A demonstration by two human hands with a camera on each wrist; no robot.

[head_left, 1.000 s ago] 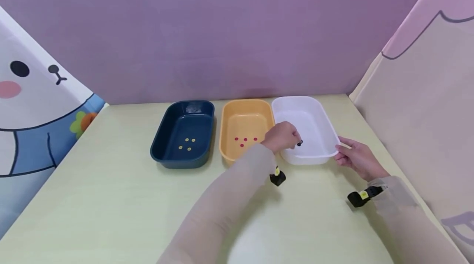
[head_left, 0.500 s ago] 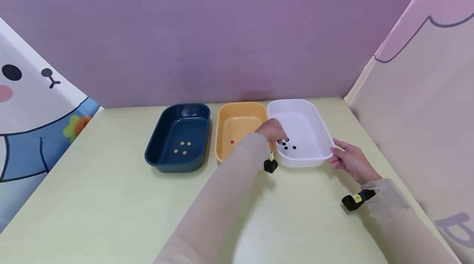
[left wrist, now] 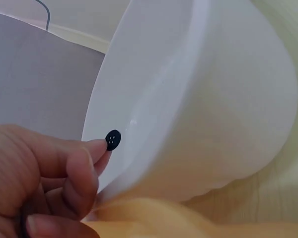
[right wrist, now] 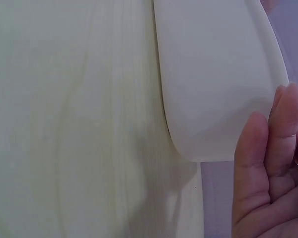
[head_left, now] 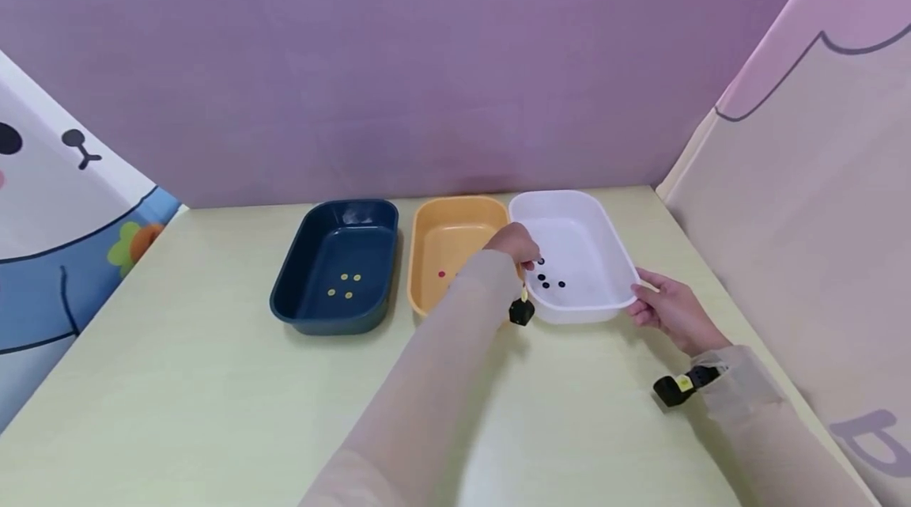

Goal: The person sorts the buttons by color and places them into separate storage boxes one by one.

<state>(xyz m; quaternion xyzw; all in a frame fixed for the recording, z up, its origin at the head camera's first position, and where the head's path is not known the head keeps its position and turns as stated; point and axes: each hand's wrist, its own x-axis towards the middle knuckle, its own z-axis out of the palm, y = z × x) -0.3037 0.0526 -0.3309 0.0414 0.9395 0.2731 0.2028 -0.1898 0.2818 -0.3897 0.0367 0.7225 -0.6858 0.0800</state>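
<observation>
My left hand (head_left: 514, 244) reaches over the left side of the white tray (head_left: 580, 307) and pinches a black button (left wrist: 113, 140) between thumb and fingertip. The left wrist view shows holes in that button. On the tray floor lie 3 more black buttons (head_left: 562, 284), right of and below the fingertips. My right hand (head_left: 672, 309) holds the tray's rim at its near right corner. In the right wrist view, fingers (right wrist: 252, 144) lie along the outside of the white wall.
Left of the white tray stands a yellow tray (head_left: 420, 297) with a red button (head_left: 441, 274); my left forearm covers part of it. A dark blue tray (head_left: 334, 325) holds several yellow buttons (head_left: 345, 277). A purple wall (head_left: 427, 80) rises behind.
My left hand has moved left across the white tray, uncovering black buttons on its floor. The right hand keeps its hold on the rim. The head view has shifted slightly.
</observation>
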